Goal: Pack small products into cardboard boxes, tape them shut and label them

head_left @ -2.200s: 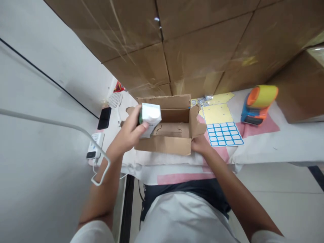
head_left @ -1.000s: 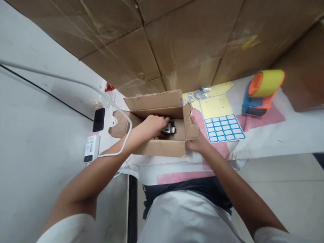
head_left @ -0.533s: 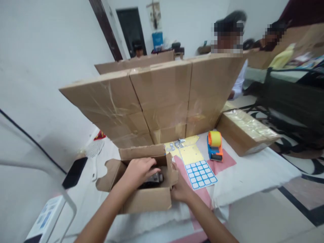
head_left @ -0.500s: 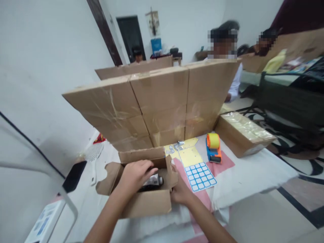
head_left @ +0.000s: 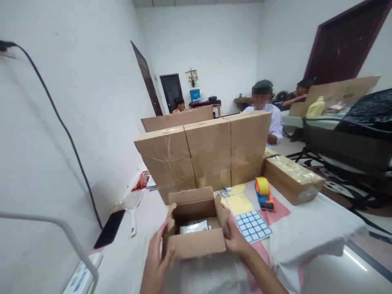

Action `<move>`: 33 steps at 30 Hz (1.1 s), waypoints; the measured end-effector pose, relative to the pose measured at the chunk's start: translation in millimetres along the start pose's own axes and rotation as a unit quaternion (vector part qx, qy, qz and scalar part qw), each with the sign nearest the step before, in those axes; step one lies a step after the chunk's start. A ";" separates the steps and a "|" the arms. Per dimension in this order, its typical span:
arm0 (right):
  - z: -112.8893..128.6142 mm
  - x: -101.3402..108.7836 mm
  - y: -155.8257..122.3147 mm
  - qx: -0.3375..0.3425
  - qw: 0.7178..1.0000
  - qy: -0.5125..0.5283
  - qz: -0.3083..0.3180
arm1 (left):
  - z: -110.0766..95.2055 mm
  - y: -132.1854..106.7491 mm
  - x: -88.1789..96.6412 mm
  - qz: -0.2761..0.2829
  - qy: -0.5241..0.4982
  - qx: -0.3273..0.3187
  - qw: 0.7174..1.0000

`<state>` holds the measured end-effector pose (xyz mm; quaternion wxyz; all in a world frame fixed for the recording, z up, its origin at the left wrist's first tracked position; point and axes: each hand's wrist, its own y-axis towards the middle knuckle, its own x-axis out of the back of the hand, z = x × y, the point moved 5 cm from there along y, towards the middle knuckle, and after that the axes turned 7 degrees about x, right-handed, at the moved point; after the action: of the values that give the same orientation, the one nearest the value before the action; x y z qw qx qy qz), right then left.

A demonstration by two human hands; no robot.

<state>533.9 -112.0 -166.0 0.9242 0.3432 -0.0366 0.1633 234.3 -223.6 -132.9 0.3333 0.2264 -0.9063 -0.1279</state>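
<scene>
A small open cardboard box stands on the white cloth in front of me, its flaps up. A white and dark packet lies inside it. My left hand rests against the box's left front corner, fingers stretched along the side. On the right side, my right hand presses against the box below the right flap. Neither hand is inside the box.
A wall of taped cartons stands behind the box, another carton to the right. An orange tape dispenser, blue label sheet, yellow sheets, a black phone and a white swatter lie around. Other people sit further back.
My left hand has come out of the box, leaving the packet inside, and now lies on the box's left outer side. My head has tilted up, showing the room.
</scene>
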 end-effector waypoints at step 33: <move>23.3 0.1 66.5 -0.081 0.995 0.047 -0.022 | -78.6 41.9 -45.3 0.086 0.214 -0.093 0.969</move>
<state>513.2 -79.7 -106.9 0.9531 0.2596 0.0013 0.1558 303.3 -171.3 -83.1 0.5487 0.1378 -0.8141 -0.1309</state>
